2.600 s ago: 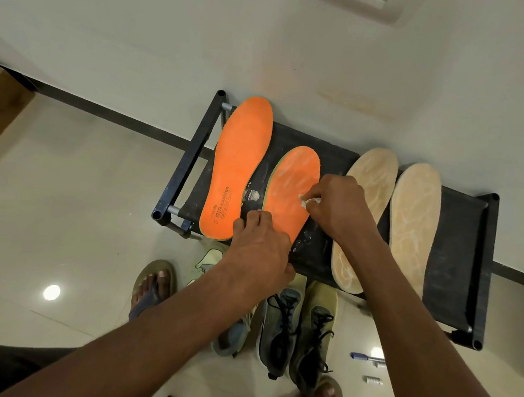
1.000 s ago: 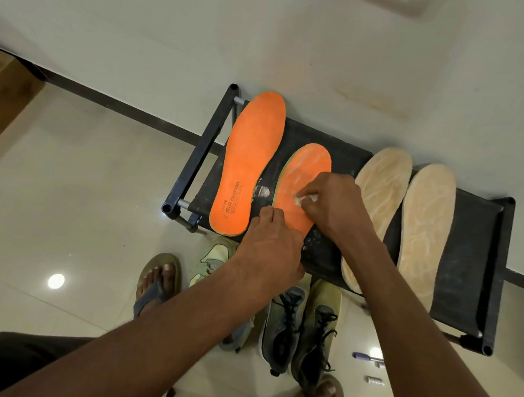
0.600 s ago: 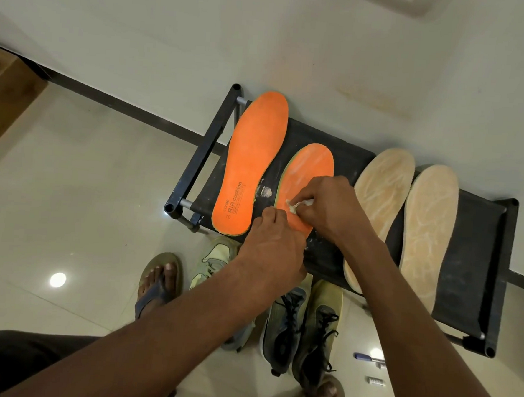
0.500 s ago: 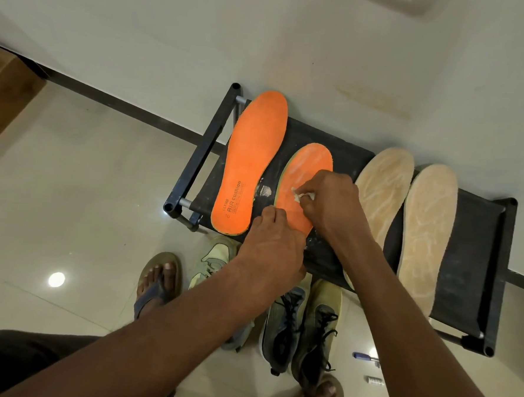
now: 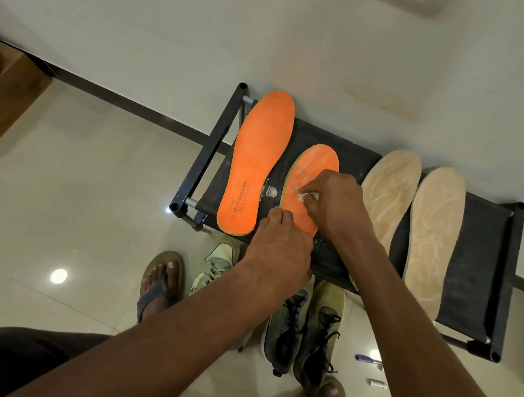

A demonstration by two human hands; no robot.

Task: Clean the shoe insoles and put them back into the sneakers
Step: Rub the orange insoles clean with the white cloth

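Insoles, four, lie on the black rack [image 5: 480,267]: cleaning is in hand. Left hand [image 5: 277,254] pins the heel of the second orange insole [image 5: 313,167], its grip unclear; right hand [image 5: 334,199] pinches a white wad [image 5: 304,196] against it. Next, I judge, scrub toward the toe.

Single head-worn wide-angle view, looking steeply down and forward from above onto a black shoe rack [image 5: 477,273] against a white wall [image 5: 264,45], close enough that both forearms fill the lower frame.
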